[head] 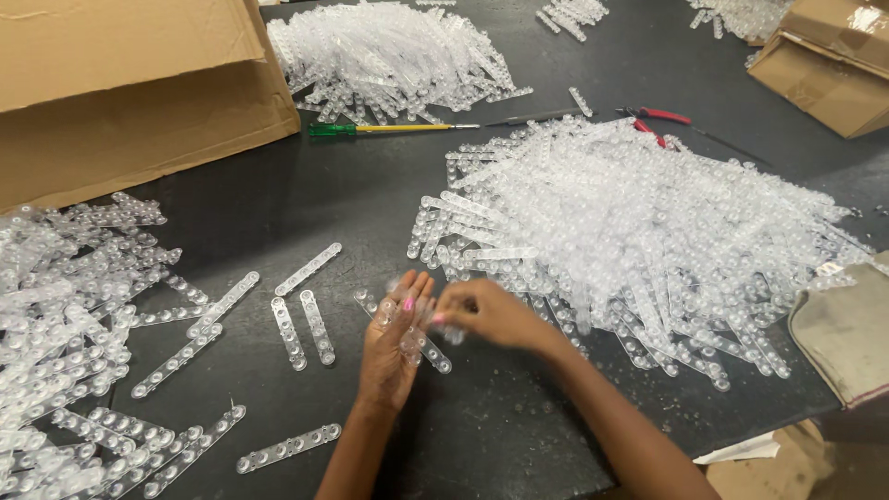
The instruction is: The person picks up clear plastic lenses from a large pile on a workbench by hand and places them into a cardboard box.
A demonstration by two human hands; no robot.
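Both hands meet over the dark table point(370, 204): left hand point(394, 338) and right hand point(486, 313) pinch one clear strip point(417, 341). Big pile point(639, 222) remains; left pile point(56, 306) looks done.

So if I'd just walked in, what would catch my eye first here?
Probably the big heap of clear plastic strips on the right of the dark table, with a flatter spread of them at the left. In the middle, the left hand and right hand meet over one strip. Behind lie a green-handled screwdriver and red-handled pliers.
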